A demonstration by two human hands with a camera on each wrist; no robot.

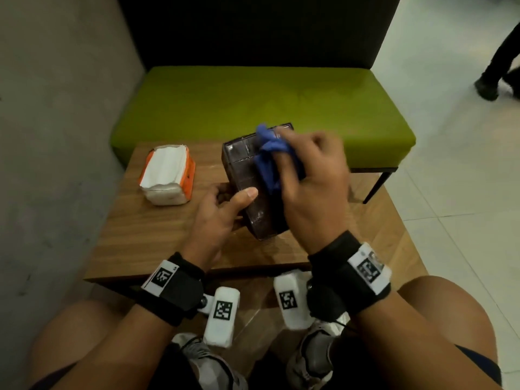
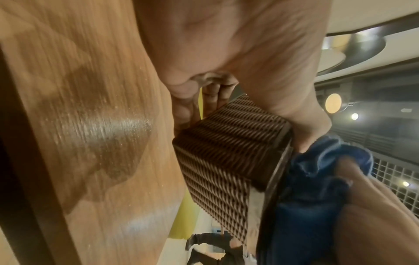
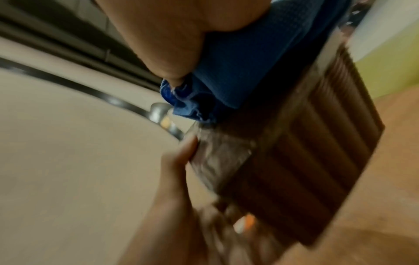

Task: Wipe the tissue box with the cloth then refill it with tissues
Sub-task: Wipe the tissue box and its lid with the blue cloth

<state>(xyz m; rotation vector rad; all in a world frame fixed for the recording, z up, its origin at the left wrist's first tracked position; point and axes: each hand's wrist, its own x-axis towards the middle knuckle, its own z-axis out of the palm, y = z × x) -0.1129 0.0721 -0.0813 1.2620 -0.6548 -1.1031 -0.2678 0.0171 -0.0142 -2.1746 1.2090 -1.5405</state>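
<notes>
Fingers of my right hand (image 1: 315, 175) bunched round cloth (image 1: 268, 161), pressing it on box (image 1: 247, 175). Left hand (image 1: 222, 209) clamps box, tilted on desk (image 1: 157, 229). Tissues (image 1: 166, 175) left of box. Risk: hard rubbing slips box from left grip.

We see the dark brown ribbed tissue box (image 1: 247, 175) tilted at frame centre, blue cloth (image 1: 268, 159) bunched against its clear face; the orange-wrapped tissues (image 1: 167, 175) lie left.

Your head view is dim, its corners bowed by the wide lens. Glare streaks the table (image 2: 95, 125) at nine o'clock; your right wrist view is motion-blurred.
</notes>
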